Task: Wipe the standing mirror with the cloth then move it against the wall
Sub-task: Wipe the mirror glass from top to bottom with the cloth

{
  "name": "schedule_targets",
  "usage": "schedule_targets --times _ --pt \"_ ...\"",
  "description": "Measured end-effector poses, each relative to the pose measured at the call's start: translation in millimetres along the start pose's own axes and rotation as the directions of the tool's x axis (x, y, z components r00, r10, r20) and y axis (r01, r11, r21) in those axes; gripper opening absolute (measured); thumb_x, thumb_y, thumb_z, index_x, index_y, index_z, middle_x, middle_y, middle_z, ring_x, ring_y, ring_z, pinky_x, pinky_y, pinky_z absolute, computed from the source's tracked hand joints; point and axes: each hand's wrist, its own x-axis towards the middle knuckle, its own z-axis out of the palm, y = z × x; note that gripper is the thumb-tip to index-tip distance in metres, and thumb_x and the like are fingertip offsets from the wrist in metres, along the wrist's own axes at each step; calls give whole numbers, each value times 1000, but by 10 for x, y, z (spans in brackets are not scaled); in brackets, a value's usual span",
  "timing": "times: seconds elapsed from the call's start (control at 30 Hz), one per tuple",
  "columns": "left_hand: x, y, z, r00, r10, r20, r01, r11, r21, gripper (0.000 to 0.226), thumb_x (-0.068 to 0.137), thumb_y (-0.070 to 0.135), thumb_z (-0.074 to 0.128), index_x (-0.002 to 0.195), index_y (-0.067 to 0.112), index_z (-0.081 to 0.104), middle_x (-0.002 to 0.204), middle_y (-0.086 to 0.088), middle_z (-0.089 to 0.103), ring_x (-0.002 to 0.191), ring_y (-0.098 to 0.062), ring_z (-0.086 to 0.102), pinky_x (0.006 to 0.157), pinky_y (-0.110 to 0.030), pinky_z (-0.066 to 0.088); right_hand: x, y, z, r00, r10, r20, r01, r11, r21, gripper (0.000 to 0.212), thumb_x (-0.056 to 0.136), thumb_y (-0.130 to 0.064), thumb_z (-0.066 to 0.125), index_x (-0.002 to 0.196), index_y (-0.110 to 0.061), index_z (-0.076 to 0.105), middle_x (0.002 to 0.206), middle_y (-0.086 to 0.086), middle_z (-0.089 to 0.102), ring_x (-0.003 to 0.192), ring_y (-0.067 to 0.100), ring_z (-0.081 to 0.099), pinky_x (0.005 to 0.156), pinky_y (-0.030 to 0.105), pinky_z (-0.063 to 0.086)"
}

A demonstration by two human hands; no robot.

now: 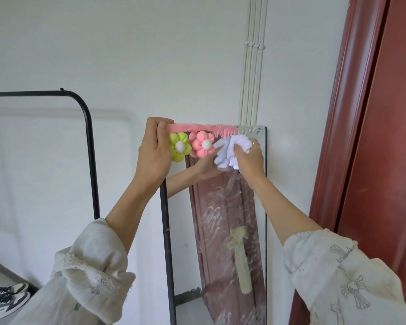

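A tall standing mirror (223, 231) with a thin black frame stands before the white wall (150, 55). Its top edge carries a pink band with a yellow-green and a pink fabric flower (201, 144). My left hand (154, 148) grips the mirror's top left corner, fingers curled over the pink band. My right hand (250, 158) holds a bunched white cloth (230, 151) pressed against the glass near the top right. The glass reflects my arm and the red-brown door.
A black metal clothes rack (89, 141) stands to the left of the mirror. A red-brown door frame (352, 137) rises on the right. White cable conduits (252, 66) run up the wall behind the mirror. Sneakers (5, 299) lie at the lower left.
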Motion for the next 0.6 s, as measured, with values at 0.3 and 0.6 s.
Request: schedule_targets --times 0.3,0.6 --pt "-9 22 11 1000 22 5 -22 999 -32 23 103 26 27 99 23 49 86 13 53 79 -5 50 72 -22 43 -89 -54 21 959 -281 22 282 957 -69 35 90 -19 56 124 -11 52 115 4 56 104 17 54 90 32 47" --pt "16 71 -7 1000 -29 5 29 998 -52 24 100 25 31 87 30 50 86 9 54 80 -11 52 69 -31 46 -75 18 36 981 -191 -32 189 979 -72 35 89 -20 58 122 -11 53 111 3 56 98 19 56 80 30 48"
